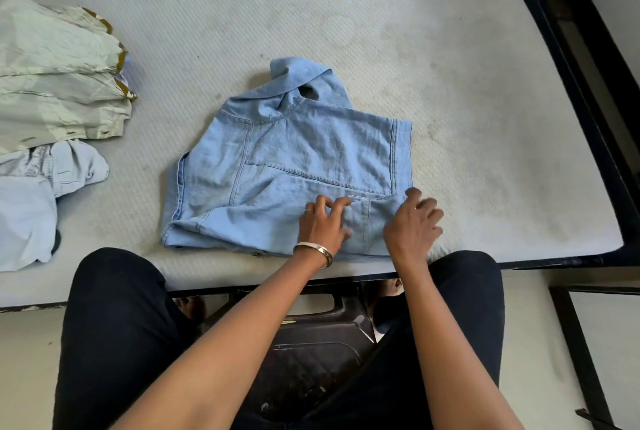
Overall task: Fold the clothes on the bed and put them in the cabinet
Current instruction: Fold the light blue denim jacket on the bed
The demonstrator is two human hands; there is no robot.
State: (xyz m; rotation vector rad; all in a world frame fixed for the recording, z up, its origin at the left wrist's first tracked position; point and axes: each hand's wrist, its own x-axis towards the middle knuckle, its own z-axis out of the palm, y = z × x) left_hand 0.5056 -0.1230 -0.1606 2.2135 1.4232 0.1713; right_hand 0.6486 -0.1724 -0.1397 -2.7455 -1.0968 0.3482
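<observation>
A light blue denim shirt point(294, 159) lies partly folded on the pale mattress point(433, 48), collar pointing away from me. My left hand point(323, 225), with a metal bangle on the wrist, rests on the shirt's near part with its fingers curled and pinching the fabric. My right hand point(414, 221) is at the shirt's near right corner, fingers bent over the cloth edge; whether it grips the cloth I cannot tell. No cabinet is in view.
A pale green garment point(59, 79) lies bunched at the left of the bed, with a pale blue-white garment point(31, 197) below it. The dark bed frame point(581, 90) runs along the right side. A dark plastic stool point(311, 343) sits between my knees.
</observation>
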